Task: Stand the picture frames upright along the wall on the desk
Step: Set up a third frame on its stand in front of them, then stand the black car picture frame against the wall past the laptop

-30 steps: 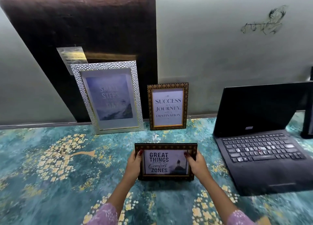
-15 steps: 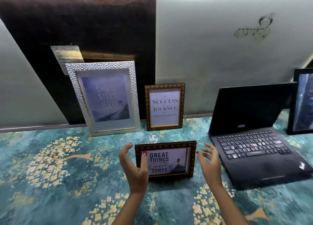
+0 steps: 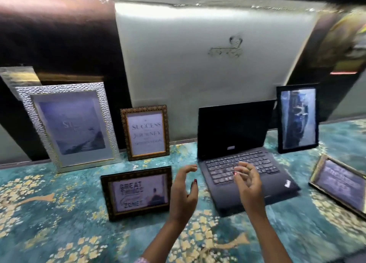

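A small dark "Great Things" frame [image 3: 137,192] stands upright by itself on the desk, in front of the wall. Behind it a large silver frame [image 3: 66,125] and a brown "Success" frame [image 3: 146,132] lean against the wall. A black frame [image 3: 297,118] stands upright at the right, behind the laptop. A gold-edged frame [image 3: 341,184] lies tilted at the far right. My left hand [image 3: 183,195] hovers open just right of the "Great Things" frame, not touching it. My right hand [image 3: 248,183] is open above the laptop's front.
An open black laptop [image 3: 243,163] sits in the middle right of the desk, between the frames. The desk [image 3: 49,213] is covered in a teal and gold floral pattern. A dark panel and a white panel form the wall behind.
Both hands let go of the "Great Things" frame, which stays standing, and moved right. The view swung right, bringing the black frame and the gold-edged frame into sight.
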`<control>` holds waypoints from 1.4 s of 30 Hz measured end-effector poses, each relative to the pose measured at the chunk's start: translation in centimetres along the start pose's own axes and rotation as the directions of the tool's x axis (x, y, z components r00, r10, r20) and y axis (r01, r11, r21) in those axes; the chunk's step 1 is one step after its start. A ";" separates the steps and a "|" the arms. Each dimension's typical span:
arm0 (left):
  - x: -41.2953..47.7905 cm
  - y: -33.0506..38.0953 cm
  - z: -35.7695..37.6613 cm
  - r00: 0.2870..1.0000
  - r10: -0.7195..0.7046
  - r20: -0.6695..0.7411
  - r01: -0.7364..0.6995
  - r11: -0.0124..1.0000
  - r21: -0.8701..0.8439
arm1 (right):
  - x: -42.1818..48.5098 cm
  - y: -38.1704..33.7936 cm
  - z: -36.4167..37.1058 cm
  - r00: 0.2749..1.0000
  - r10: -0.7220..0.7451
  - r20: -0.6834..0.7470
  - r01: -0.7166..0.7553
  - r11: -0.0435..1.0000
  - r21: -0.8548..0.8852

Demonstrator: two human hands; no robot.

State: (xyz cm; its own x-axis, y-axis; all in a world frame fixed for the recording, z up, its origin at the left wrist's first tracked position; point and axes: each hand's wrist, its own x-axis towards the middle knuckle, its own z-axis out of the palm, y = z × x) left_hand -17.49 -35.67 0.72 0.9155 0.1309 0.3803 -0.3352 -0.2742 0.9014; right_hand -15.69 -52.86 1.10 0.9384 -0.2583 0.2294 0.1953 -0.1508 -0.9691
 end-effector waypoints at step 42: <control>12.1 7.2 45.9 0.955 -0.088 0.283 0.071 0.995 0.072 | 26.3 9.3 -38.4 0.995 0.086 -0.055 -0.082 0.994 0.067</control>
State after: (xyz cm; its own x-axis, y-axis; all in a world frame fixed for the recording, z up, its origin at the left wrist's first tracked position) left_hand 1.41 -79.79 2.31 0.9669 -0.1205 0.2248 -0.2527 -0.3319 0.9089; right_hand -0.14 -97.73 1.65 0.9346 -0.3227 0.1498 0.1361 -0.0648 -0.9886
